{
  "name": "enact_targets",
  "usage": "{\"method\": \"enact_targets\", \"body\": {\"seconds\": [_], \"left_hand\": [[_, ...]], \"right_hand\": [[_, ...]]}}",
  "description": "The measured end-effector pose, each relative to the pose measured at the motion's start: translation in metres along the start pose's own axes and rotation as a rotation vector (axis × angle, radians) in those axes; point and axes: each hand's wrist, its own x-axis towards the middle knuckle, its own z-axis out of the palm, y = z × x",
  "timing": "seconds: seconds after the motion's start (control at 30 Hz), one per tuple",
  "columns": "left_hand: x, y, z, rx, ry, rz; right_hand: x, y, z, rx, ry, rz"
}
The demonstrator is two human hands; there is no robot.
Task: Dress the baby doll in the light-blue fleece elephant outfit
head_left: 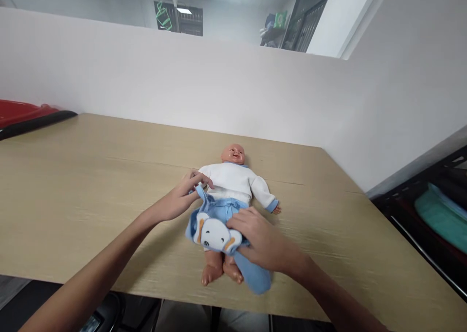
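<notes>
A baby doll (234, 178) lies on its back on the wooden table (91, 186), head away from me, wearing a white long-sleeved top. A light blue garment (215, 230) with a white animal face lies bunched over its hips and legs. My left hand (182, 195) pinches a strap of that garment beside the doll's arm. My right hand (260, 239) grips the blue cloth at the doll's right hip, fingers closed on it. The doll's bare feet (221, 271) stick out below.
A white partition wall (182, 83) runs behind the table. A red and black object (25, 115) sits at the far left edge. Dark shelving with a teal item (443, 215) stands to the right. The table's near edge runs just below the doll's feet.
</notes>
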Motion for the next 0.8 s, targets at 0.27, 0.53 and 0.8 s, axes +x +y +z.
{"method": "enact_targets", "body": {"seconds": [0.27, 0.53, 0.8], "left_hand": [[-0.021, 0.007, 0.007, 0.134, -0.230, 0.149], [-0.007, 0.002, 0.035, -0.112, -0.016, 0.069], [0.002, -0.007, 0.045, -0.542, -0.006, -0.070]], "right_hand": [[0.025, 0.011, -0.019, 0.420, 0.449, 0.175], [0.027, 0.011, -0.037, 0.395, 0.026, 0.196], [0.024, 0.011, -0.023, 0.693, 0.308, 0.180]]}}
